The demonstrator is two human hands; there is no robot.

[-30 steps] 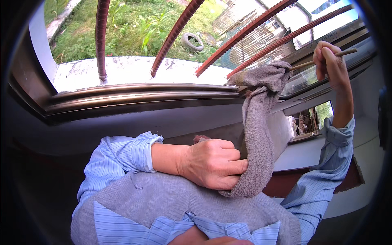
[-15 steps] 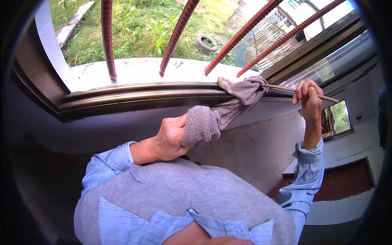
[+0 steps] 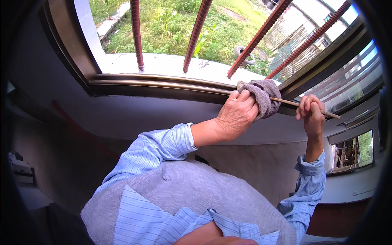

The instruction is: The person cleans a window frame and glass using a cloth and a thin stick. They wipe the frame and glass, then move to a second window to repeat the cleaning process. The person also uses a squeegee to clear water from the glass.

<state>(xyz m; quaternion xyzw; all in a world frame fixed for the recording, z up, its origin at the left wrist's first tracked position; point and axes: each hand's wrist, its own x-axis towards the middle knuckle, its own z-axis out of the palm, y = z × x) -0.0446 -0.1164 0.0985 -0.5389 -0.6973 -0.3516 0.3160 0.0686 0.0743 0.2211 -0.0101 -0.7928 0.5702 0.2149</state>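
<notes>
A greyish-purple cloth [image 3: 267, 96] is bunched around one end of a thin wooden stick [image 3: 288, 102], over the bronze-coloured window track [image 3: 163, 83]. My left hand [image 3: 237, 116] is closed on the cloth's near left side, its fingertips pressed into the folds. Farther right, my right hand [image 3: 311, 111] grips the stick near its free end, which pokes out past my fingers. The cloth hides the stick's other end and the part of the track beneath it.
Red ribbed bars [image 3: 197, 34] stand outside the frame along a white sill [image 3: 163, 61]. A glass pane [image 3: 347, 77] fills the frame's right part. Beyond lie grass and a tyre [image 3: 241, 53]. Below the track runs a pale wall [image 3: 134, 110].
My left hand has moved right and up to the stick, bringing the loose length of cloth in around it. My right hand still holds the stick. The view has shifted left.
</notes>
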